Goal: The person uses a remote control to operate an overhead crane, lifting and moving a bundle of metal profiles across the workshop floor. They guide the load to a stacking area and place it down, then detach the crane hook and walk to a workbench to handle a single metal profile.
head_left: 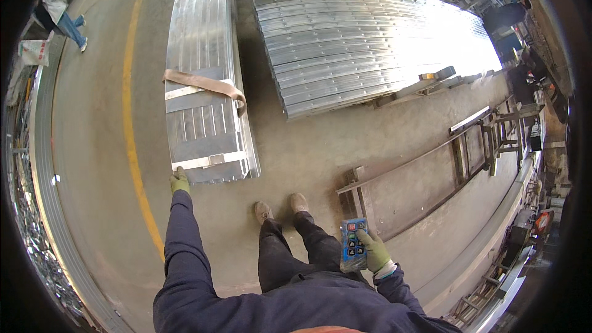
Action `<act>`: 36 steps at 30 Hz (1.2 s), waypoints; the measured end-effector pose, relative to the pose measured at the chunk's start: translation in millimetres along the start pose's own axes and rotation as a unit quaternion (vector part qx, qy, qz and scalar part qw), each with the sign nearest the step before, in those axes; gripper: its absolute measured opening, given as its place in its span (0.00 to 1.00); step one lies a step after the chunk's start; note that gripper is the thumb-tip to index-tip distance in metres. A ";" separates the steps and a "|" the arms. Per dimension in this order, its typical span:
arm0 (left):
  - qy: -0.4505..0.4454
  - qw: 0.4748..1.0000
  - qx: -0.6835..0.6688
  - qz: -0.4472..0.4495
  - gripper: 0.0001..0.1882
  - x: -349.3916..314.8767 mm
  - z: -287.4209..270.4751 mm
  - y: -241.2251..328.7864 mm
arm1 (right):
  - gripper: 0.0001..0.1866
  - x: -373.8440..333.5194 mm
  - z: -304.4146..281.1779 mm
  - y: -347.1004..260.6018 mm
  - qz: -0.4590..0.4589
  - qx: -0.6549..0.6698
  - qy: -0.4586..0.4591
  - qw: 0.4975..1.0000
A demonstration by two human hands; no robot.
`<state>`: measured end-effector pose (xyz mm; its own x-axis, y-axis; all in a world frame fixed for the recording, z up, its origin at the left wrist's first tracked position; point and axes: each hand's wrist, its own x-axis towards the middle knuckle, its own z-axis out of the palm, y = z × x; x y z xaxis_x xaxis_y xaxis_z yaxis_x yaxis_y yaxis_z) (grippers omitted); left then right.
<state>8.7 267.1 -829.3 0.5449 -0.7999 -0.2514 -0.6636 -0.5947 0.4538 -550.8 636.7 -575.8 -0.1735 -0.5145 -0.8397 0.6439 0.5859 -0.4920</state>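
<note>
My left hand (pixel 179 181), in a green glove, is closed on the near left corner of a long bundle of ribbed metal profiles (pixel 196 117), beside the end of a white strap (pixel 214 160) that crosses it. Farther along, a tan webbing sling (pixel 206 84) lies across the bundle and hangs over its right side. Close to my body, my right hand (pixel 374 253), gloved as well, is wrapped round a blue handheld remote control (pixel 353 246). Its keypad faces up, and the thumb lies over the upper buttons.
A wide stack of shiny metal planks (pixel 333 49) stands ahead to the right. A low metal frame (pixel 407 172) lies at right. Long metal rails (pixel 46 166) run along the left, past a yellow floor line (pixel 128 86). Another person (pixel 61 12) is at far left.
</note>
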 end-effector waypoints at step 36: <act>-0.117 0.991 -0.040 -0.055 0.43 -71.6 -17.0 -77.5 | 0.22 8.4 155.8 -25.2 -0.021 -0.152 -0.125 0.980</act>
<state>29.9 371.8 -832.0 0.4710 -0.7332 -0.4905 -0.5591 -0.6782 0.4770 -452.4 520.1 -534.7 0.0170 -0.6576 -0.7532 0.3822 0.7004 -0.6028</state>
